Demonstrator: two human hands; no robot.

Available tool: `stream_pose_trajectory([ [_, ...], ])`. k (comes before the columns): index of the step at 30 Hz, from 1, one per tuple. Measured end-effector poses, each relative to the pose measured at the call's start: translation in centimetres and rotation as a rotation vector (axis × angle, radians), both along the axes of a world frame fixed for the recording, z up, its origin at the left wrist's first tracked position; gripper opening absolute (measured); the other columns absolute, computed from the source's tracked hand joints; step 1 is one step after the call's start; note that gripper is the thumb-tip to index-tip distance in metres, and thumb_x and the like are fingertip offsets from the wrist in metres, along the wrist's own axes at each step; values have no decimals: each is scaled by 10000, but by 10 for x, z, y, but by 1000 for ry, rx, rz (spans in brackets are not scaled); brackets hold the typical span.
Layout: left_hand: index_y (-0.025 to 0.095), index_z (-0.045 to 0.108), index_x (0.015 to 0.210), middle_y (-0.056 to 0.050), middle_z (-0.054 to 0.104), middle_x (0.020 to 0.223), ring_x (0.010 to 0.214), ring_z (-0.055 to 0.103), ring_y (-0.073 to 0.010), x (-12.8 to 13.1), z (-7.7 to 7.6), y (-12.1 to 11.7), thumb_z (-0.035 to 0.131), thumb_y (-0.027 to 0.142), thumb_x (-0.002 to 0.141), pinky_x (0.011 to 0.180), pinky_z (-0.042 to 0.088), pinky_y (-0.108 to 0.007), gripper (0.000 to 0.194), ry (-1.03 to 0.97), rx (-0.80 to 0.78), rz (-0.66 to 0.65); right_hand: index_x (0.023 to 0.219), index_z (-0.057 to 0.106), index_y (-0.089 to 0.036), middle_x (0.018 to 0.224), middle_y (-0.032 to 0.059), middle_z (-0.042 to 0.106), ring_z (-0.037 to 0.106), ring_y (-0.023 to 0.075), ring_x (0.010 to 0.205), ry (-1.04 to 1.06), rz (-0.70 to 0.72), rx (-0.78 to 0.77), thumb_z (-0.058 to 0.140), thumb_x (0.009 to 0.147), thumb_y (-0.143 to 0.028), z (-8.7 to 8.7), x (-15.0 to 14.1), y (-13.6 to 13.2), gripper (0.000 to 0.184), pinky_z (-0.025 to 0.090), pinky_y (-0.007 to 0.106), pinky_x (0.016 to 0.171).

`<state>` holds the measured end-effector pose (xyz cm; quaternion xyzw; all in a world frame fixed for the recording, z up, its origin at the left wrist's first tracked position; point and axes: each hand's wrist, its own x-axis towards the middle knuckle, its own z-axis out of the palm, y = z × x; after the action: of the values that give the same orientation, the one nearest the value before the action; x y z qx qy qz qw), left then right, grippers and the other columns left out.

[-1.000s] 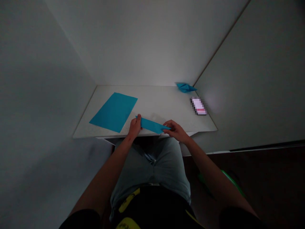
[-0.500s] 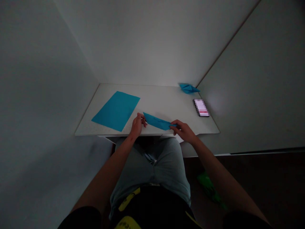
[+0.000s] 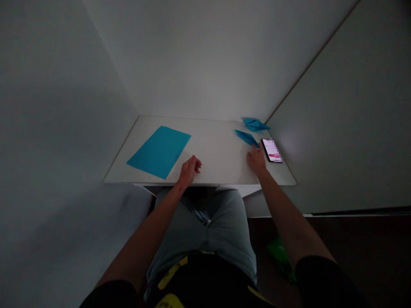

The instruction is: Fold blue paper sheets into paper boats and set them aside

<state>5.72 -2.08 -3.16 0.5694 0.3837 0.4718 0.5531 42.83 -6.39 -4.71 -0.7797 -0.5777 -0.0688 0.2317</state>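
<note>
Folded blue paper (image 3: 246, 137) lies near the phone (image 3: 272, 150), light and soft, best pinched at its crease. Right hand (image 3: 256, 160) is open and empty; left hand (image 3: 190, 170) is loosely curled, empty.

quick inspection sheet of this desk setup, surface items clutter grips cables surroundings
surface: white desk, set into a wall corner
items: flat blue paper sheet on the left; narrow folded blue paper right of centre; folded blue paper shape in the back right corner
clutter: phone with lit screen, beside the right hand
grips: left hand loosely curled, empty, near the desk's front edge; right hand at the end of the narrow folded blue paper, contact unclear
cables: nothing seen
surroundings: pale walls behind and beside the desk; green object on the dark floor
</note>
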Motion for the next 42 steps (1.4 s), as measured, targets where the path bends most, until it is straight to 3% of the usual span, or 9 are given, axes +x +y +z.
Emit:
stream_pose_trajectory([
  [4,198,659,766,-28,626,710,563,547,-142,0,0,0,523,867,943,544,494,-288,706,-11,0,-20,1526,529,-89,1655,315,353,627,380,1322,82,-114,83,513,964,-290,-12,-14,-4,597,534,571,1116],
  [11,210,678,878,-38,675,825,704,624,-172,-4,-2,4,658,652,968,646,537,-293,451,60,58,-6,1415,641,-200,1584,237,446,596,377,1345,109,62,69,602,929,-310,-3,-30,-19,500,508,619,1148],
  [17,213,718,1012,-143,740,1153,1213,645,-337,-79,8,45,652,372,956,1174,446,-537,181,502,456,320,1383,685,-228,1576,210,493,613,373,1322,126,103,61,603,939,-317,2,-33,-19,461,524,597,1135],
  [22,134,640,1403,-214,549,1613,1602,353,-420,-127,5,58,586,347,970,1317,251,-615,485,966,317,418,1347,715,-206,1541,197,551,634,360,1294,73,143,44,571,957,-302,2,-34,-17,427,542,557,1109],
  [26,169,556,1567,-150,443,1728,1633,315,-384,-91,2,28,469,427,1063,1329,232,-587,572,1256,347,171,1341,721,-188,1498,195,603,632,363,1290,6,140,16,557,972,-292,4,-37,-18,417,541,538,1085],
  [30,274,620,1537,-110,537,1663,1487,474,-414,-16,10,-12,435,569,1091,1185,395,-591,566,1239,467,-4,1411,686,-157,1525,196,616,610,379,1333,-56,181,-49,561,1008,-312,12,-54,-21,450,512,554,1083],
  [35,186,682,1473,-220,640,1464,1326,549,-438,50,23,-39,453,578,1090,1118,403,-621,593,1188,587,-78,1487,663,-254,1592,113,609,573,324,1422,-64,414,-148,458,1119,-375,21,-87,-30,438,463,520,1125],
  [40,218,805,1228,-170,679,1349,1313,592,-360,28,20,-5,535,439,1080,1177,408,-565,379,1097,644,-179,1497,668,-301,1614,66,602,561,311,1458,-39,558,-199,496,1120,-416,22,-99,-35,430,429,524,1157],
  [42,219,719,1409,-156,628,1497,1413,558,-345,-4,12,14,583,460,1058,1211,419,-521,446,1048,664,-255,1503,665,-298,1622,68,593,553,319,1468,-31,567,-197,500,1118,-428,21,-98,-35,438,429,535,1155],
])
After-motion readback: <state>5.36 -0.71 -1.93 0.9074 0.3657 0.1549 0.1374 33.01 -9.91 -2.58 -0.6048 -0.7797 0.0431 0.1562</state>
